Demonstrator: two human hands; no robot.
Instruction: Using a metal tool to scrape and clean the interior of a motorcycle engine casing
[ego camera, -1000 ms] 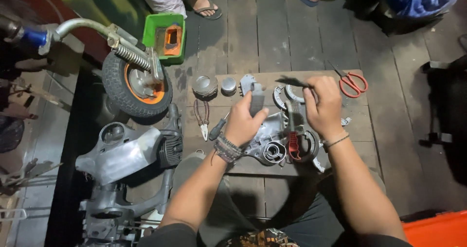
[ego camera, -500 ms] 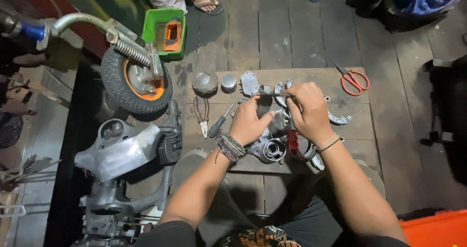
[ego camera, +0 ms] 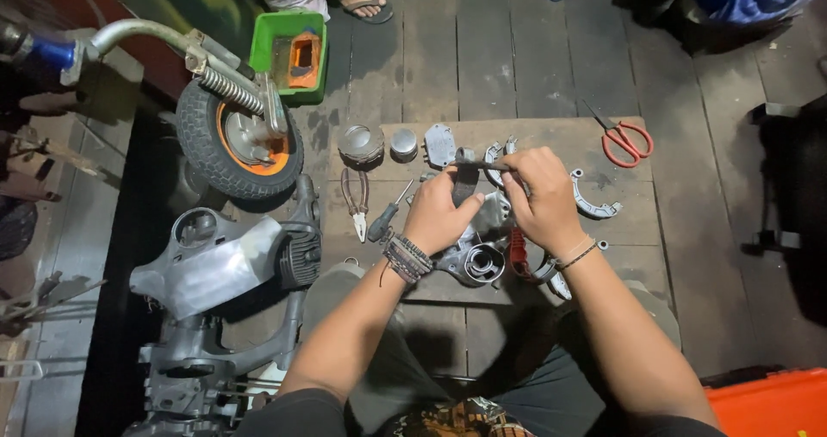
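Hands meeting over engine casing

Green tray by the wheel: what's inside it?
The green tray holds an orange part. Beneath that part the tray floor is covered; nothing more can be made out.

We are in a small repair workshop for scooters, working low on a plank floor. Left of our hands stand a small wheel on its fork and a bare scooter frame. Beneath and around them, a wooden board carries pliers, a screwdriver, red scissors and loose engine parts.
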